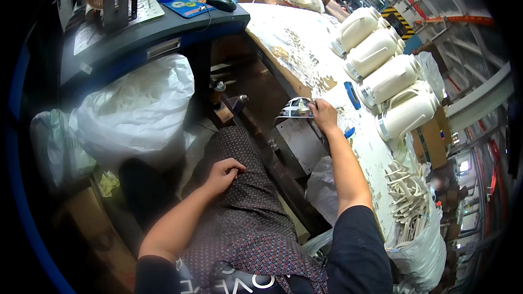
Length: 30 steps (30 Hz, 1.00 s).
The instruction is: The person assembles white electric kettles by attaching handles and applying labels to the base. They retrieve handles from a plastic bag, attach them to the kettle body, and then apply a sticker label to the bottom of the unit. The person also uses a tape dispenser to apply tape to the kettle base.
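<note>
left of the counter (313,49), the right hand (325,115) pinches the printed strip (297,109), long axis sideways; the left hand (223,175), loosely closed, is farther.

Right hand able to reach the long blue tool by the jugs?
Probably yes: the blue tool lies near the right hand with bare tabletop between, though that hand holds a printed strip.

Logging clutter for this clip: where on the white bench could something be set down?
Largely bare: the worn white bench left of the cream jugs, beyond the right hand. Smaller: between right forearm and nearest jug. Crowded: jugs' side and the pile of white pieces.
</note>
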Each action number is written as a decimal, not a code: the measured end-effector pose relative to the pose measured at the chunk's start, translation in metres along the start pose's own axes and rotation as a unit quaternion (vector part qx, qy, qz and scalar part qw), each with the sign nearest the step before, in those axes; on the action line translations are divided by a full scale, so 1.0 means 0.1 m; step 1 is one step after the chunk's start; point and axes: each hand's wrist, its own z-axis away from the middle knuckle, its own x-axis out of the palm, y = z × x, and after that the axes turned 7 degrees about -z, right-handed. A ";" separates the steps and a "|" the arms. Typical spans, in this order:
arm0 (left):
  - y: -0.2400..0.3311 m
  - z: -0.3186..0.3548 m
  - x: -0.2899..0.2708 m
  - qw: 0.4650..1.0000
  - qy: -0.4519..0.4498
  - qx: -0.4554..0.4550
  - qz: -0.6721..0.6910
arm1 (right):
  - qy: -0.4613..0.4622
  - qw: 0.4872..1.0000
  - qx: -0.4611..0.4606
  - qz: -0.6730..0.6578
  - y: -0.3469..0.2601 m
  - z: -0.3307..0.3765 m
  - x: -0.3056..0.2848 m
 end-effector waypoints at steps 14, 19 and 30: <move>-0.08 0.06 -0.06 0.989 -0.001 -0.112 0.096 | 0.140 0.979 -0.149 -0.024 -0.57 0.36 -0.19; -0.16 0.06 -0.12 0.968 0.055 -0.170 0.175 | 0.102 0.931 -0.295 -0.190 -1.92 0.71 -0.35; -0.45 0.00 -0.16 0.945 0.115 -0.280 0.126 | -0.018 0.820 0.155 -0.551 -2.65 0.64 0.91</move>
